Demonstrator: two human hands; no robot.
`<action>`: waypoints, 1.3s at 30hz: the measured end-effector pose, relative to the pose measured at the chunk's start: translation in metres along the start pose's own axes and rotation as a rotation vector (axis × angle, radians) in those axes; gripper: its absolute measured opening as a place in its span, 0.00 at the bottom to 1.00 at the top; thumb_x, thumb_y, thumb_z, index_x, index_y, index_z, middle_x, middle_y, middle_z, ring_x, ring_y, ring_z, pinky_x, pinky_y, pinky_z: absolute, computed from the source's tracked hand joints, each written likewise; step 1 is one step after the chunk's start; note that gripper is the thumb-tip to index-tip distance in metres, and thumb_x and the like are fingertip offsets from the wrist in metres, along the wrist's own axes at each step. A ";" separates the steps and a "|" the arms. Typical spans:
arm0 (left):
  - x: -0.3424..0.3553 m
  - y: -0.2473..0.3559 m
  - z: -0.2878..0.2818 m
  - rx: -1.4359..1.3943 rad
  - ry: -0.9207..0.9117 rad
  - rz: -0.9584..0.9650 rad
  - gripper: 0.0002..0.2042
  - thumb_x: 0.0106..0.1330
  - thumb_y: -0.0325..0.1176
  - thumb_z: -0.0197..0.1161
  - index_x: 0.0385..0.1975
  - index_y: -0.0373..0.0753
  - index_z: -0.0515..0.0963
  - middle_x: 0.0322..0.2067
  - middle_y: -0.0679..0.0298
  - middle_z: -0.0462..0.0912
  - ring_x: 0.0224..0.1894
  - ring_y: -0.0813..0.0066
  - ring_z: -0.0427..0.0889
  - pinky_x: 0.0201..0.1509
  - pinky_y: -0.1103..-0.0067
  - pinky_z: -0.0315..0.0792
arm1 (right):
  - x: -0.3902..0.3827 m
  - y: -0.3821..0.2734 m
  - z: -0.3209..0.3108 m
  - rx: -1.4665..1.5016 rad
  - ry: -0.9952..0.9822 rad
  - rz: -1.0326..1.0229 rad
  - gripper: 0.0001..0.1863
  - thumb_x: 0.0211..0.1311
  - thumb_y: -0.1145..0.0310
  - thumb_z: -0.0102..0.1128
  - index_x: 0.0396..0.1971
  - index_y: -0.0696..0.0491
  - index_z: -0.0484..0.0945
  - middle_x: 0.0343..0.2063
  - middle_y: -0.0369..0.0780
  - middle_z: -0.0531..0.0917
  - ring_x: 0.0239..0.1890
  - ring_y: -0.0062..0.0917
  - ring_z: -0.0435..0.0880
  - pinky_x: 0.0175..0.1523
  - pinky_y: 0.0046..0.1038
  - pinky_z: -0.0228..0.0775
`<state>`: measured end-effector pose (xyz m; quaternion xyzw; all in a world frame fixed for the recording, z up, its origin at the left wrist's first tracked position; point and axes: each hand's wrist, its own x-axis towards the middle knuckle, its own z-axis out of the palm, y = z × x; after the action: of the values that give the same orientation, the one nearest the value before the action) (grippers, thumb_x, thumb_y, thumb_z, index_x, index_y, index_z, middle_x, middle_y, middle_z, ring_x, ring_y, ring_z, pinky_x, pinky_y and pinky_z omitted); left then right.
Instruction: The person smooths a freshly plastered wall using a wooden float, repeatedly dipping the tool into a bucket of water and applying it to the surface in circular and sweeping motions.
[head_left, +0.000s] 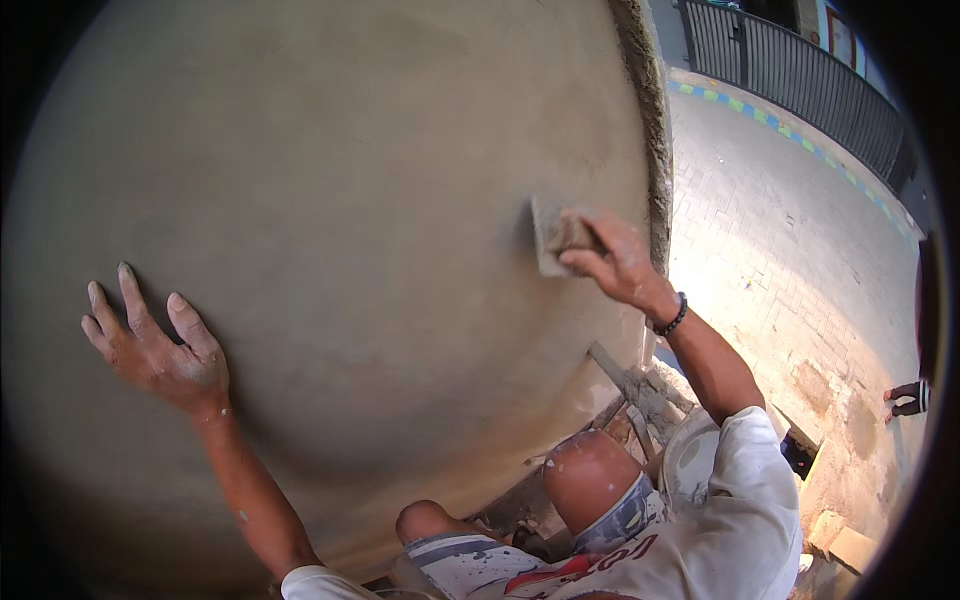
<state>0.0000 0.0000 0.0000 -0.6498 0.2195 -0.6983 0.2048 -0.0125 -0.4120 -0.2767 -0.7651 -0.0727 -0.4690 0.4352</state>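
Observation:
A smooth grey plastered wall (350, 150) fills most of the view. My left hand (155, 350) rests flat on it at the left, fingers spread. At the upper middle right, my right hand (610, 255) grips a grey, plaster-coated float (549, 215) by its handle, with the float's face against the wall near a rough vertical edge (648, 110). My knees show below, one of them spotted with white.
Below the wall's edge are planks (612, 368) and a white bucket (690, 465) beside my right knee. A paved yard (760, 240) stretches to a dark metal gate (780, 80). Another person's legs (905, 398) show at the far right.

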 end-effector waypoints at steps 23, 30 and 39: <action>0.001 0.007 -0.008 -0.022 -0.032 -0.078 0.24 0.68 0.42 0.57 0.65 0.52 0.72 0.70 0.58 0.63 0.72 0.42 0.56 0.72 0.53 0.55 | 0.070 -0.136 0.022 0.258 0.048 -0.145 0.30 0.55 0.66 0.72 0.58 0.58 0.73 0.40 0.40 0.82 0.43 0.32 0.80 0.50 0.32 0.72; 0.002 0.011 -0.006 -0.021 -0.048 -0.089 0.24 0.67 0.41 0.58 0.65 0.52 0.73 0.70 0.59 0.63 0.72 0.41 0.55 0.72 0.52 0.55 | 0.000 -0.151 0.085 -0.011 -0.321 -0.516 0.32 0.50 0.69 0.73 0.57 0.54 0.73 0.37 0.41 0.77 0.43 0.37 0.75 0.46 0.36 0.66; 0.004 0.012 -0.002 -0.026 -0.030 -0.083 0.25 0.64 0.44 0.61 0.63 0.55 0.74 0.69 0.58 0.63 0.70 0.41 0.56 0.68 0.50 0.61 | 0.155 -0.139 -0.010 -0.052 0.142 -0.412 0.23 0.59 0.65 0.69 0.52 0.59 0.77 0.39 0.48 0.85 0.41 0.37 0.85 0.49 0.32 0.76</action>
<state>-0.0021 -0.0118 -0.0035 -0.6715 0.1981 -0.6934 0.1706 -0.0061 -0.3809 -0.0709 -0.7102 -0.1844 -0.6024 0.3143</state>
